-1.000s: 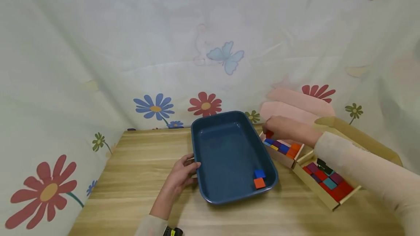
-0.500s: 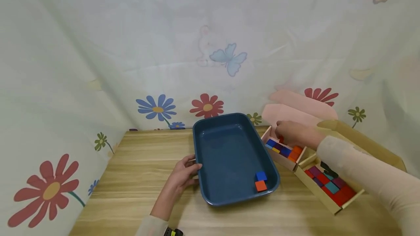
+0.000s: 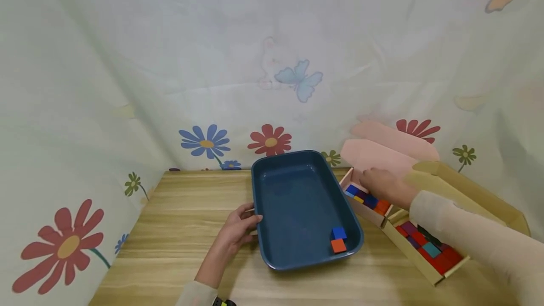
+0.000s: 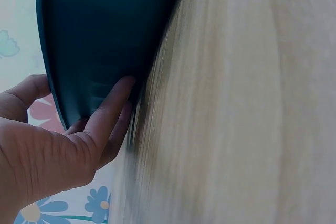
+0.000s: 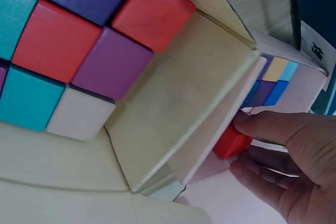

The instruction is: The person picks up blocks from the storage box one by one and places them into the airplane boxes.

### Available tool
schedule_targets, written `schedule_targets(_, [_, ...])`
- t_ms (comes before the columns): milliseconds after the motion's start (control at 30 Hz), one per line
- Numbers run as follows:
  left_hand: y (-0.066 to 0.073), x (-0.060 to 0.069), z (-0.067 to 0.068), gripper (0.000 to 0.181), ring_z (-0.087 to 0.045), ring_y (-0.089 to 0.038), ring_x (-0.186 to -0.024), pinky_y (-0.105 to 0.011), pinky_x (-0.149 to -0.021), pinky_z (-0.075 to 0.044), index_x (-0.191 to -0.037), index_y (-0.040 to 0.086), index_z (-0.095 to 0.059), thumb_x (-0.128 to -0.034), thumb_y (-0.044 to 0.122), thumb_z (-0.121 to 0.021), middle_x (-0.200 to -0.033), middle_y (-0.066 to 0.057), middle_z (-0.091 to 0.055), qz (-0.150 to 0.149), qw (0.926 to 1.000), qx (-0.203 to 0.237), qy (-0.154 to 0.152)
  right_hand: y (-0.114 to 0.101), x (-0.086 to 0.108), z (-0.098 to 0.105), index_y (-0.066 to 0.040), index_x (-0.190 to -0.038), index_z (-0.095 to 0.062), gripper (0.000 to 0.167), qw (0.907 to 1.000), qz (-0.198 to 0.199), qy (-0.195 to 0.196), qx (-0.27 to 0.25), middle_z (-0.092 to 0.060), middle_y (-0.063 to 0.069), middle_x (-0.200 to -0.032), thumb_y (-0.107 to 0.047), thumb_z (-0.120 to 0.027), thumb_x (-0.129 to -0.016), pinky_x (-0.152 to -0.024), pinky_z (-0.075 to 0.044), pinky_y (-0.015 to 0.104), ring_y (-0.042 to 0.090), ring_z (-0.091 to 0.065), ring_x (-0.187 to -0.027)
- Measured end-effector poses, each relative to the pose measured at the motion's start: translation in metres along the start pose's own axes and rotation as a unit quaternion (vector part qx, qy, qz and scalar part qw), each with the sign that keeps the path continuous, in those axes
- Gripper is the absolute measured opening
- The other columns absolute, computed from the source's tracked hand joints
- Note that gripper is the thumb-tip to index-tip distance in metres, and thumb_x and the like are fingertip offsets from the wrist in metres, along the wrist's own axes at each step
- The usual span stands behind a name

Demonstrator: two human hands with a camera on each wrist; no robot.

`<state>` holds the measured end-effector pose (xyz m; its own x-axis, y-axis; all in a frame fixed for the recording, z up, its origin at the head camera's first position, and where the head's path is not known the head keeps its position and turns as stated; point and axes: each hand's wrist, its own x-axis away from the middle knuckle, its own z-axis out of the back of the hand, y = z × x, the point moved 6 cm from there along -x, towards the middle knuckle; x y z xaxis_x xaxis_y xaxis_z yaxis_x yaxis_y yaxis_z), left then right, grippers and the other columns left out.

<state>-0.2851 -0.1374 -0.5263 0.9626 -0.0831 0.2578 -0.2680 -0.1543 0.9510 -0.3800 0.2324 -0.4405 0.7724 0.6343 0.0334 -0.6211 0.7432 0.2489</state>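
Observation:
At the rim of the dark blue tray [image 3: 293, 202], my left hand [image 3: 238, 230] holds the near left side. In the left wrist view its thumb hooks over the rim and the other fingers lie along the tray's outer wall. A blue cube [image 3: 338, 233] and an orange-red cube [image 3: 338, 246] touch each other in the tray's near right corner. My right hand [image 3: 384, 185] reaches into a pink-lined box [image 3: 369, 213] of coloured cubes. The right wrist view shows the right hand [image 5: 294, 161] pinching a red cube [image 5: 228, 142] between thumb and fingers.
Against the pink-lined box stands a yellowish box [image 3: 408, 254] with red, purple and teal cubes, partly under my right forearm. Both lids are raised. The wooden table [image 3: 191, 211] ends at a flowered curtain [image 3: 238, 60].
My right hand, with the red cube, has shifted from the pink-lined box's left corner towards its right side. The left hand keeps its hold on the tray. The head view has shifted slightly.

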Motion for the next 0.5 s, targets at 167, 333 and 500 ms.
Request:
schedule_targets(167, [-0.003,0.003,0.001,0.064,-0.066,-0.025,-0.100,-0.045,-0.077,-0.058,-0.150,0.000,-0.039,-0.0935,0.006,-0.067,-0.142,-0.026,-0.047,0.005,1.0000,0.000,0.001,-0.007,0.002,-0.011,-0.005,-0.089,-0.058,0.020,0.9993,0.016,0.000,0.032,-0.058,0.008,-0.072,0.000,-0.077,-0.087,-0.063,-0.058,0.032,0.020,-0.060,-0.064])
schedule_targets(333, [-0.004,0.002,0.001,0.065,-0.065,-0.027,-0.104,-0.047,-0.080,-0.057,-0.151,0.000,-0.038,-0.0936,0.007,-0.068,-0.144,-0.026,-0.046,0.006,1.0000,0.000,-0.004,-0.009,0.002,-0.017,-0.002,-0.094,-0.058,0.021,0.9984,0.017,-0.003,0.053,-0.060,0.011,-0.075,0.001,-0.077,-0.087,-0.065,-0.060,0.035,0.022,-0.064,-0.065])
schedule_targets(500, [-0.003,0.003,0.000,0.064,-0.065,-0.028,-0.105,-0.047,-0.080,-0.058,-0.151,0.000,-0.038,-0.0938,0.006,-0.068,-0.144,-0.027,-0.046,0.007,1.0000,0.001,-0.003,-0.013,0.000,-0.021,-0.003,-0.105,-0.057,0.026,0.9861,0.044,-0.019,0.159,-0.055,0.011,-0.078,-0.002,-0.077,-0.088,-0.069,-0.057,0.029,0.023,-0.060,-0.072])
